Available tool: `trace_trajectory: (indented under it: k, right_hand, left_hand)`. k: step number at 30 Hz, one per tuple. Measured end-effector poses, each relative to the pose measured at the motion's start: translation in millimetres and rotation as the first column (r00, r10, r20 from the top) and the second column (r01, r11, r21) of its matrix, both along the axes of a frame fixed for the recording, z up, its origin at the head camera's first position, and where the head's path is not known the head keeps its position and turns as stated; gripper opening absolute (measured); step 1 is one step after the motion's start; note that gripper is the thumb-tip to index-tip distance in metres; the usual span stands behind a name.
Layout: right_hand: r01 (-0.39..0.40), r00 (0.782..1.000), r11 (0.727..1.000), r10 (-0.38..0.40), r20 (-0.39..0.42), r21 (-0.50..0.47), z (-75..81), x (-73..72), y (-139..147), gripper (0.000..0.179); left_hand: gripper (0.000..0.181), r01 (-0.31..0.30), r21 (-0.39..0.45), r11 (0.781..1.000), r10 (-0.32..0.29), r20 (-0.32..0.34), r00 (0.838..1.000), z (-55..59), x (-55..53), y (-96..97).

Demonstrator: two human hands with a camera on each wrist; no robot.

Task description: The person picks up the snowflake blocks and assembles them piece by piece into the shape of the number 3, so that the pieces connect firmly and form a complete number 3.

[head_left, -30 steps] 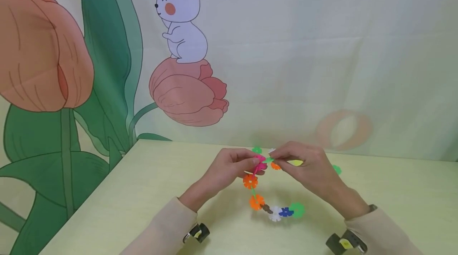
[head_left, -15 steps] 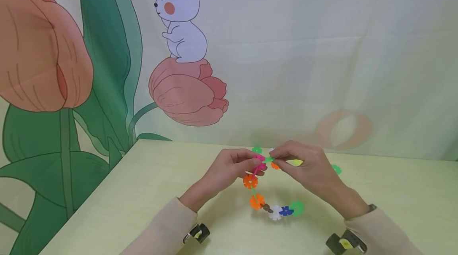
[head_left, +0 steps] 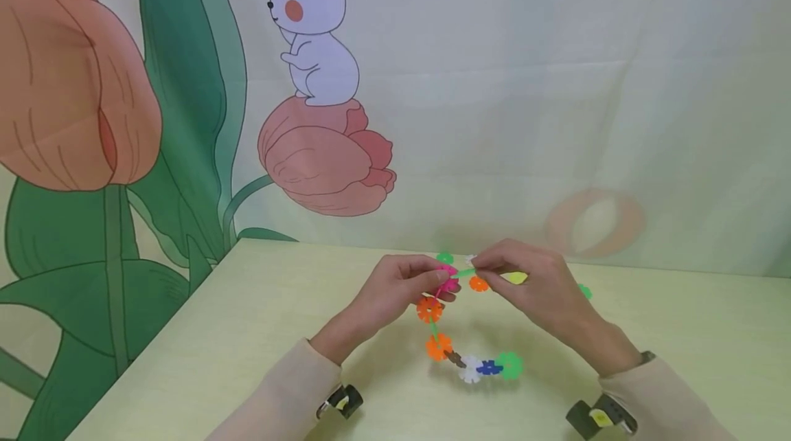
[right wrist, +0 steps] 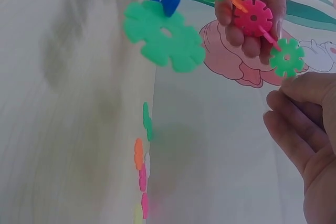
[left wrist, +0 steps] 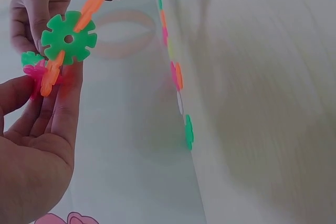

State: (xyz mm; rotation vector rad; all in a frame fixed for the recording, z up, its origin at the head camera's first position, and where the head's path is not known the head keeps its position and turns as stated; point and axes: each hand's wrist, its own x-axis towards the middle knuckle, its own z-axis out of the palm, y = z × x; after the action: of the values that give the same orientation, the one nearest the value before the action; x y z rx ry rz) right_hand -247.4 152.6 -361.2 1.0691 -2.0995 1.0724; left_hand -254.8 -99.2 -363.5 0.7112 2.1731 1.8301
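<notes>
My left hand (head_left: 395, 290) pinches a pink snowflake disc (head_left: 449, 283) between thumb and fingers, near the upper end of a chain of slotted plastic discs. Below it the chain hangs in a curve: orange disc (head_left: 429, 309), a green one seen edge-on, another orange, then brown, white (head_left: 470, 369), blue (head_left: 489, 367) and a green end disc (head_left: 509, 365). My right hand (head_left: 537, 290) pinches the rim of a small green disc (right wrist: 286, 57). In the right wrist view, a pink disc seen edge-on meets that green disc and leads to the flat pink one (right wrist: 253, 18).
Loose discs lie along the table's back edge behind the hands, among them green (head_left: 445, 258), orange (head_left: 478, 284), yellow (head_left: 515, 277) and another green (head_left: 585, 291). Behind the pale table (head_left: 247, 338) hangs a printed cloth (head_left: 618, 84) with a rabbit and tulips.
My right hand has shifted slightly right, and more of the green disc shows between the hands. The hanging chain has swung a little left. The left hand keeps its grip on the pink disc.
</notes>
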Motion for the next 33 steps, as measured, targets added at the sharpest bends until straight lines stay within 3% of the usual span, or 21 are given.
trace_trajectory:
  k: [15,20,23,28,30,33]
  right_hand:
    - [0.042,0.999,0.999,-0.042,-0.009,0.02,1.4,-5.9,0.4,0.032]
    - [0.07,0.995,0.997,-0.071,0.065,0.029,-2.7,-10.2,1.1,0.027]
    - [0.104,0.975,0.994,-0.109,0.193,0.036,-7.5,-16.5,2.2,0.021]
    - [0.134,0.89,0.981,-0.183,0.418,0.144,-20.3,-42.1,1.7,0.014]
    - [0.113,0.876,0.967,-0.207,0.437,0.23,-25.1,-56.0,0.5,0.014]
    - [0.058,0.876,0.932,-0.219,0.43,0.357,-28.5,-73.5,0.1,0.017]
  left_hand:
    - [0.023,-0.005,0.018,1.0,0.005,0.0,1.0,6.0,-3.5,-3.2]
    - [0.024,-0.013,0.007,1.0,0.013,-0.002,1.0,7.6,-3.8,-5.6]
    - [0.025,-0.02,-0.001,1.0,0.02,-0.003,1.0,7.7,-3.7,-7.8]
    - [0.024,-0.032,0.001,0.999,0.032,-0.005,0.999,6.9,-5.2,-10.2]
    - [0.023,-0.038,0.005,0.999,0.038,0.0,0.999,5.8,-5.9,-10.8]
    - [0.022,-0.042,0.016,0.999,0.042,0.003,0.999,5.4,-6.0,-10.6]
